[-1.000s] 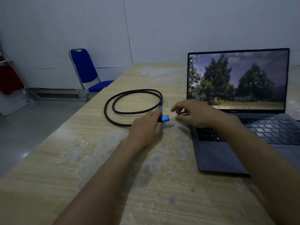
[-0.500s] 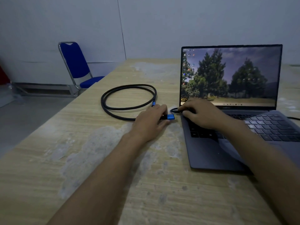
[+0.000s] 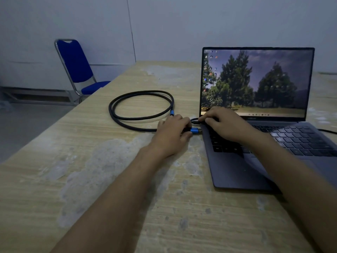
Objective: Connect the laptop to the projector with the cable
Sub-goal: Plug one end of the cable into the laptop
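Observation:
An open grey laptop with a lit tree wallpaper stands on the right of the wooden table. A black braided cable lies coiled left of it. My left hand grips the cable's blue plug, whose metal tip is at the laptop's left edge. My right hand rests on the laptop's rear left corner, fingers on another thin black cable plugged in there. The coiled cable's second blue end lies just behind my left hand. No projector is in view.
A blue chair with a metal frame stands by the table's far left corner, in front of a white wall. A dark cable runs off the laptop's right side. The table's left edge drops to a grey floor.
My left hand has carried the blue plug rightward until it meets the laptop's left edge. My right hand has settled on the laptop's rear left corner.

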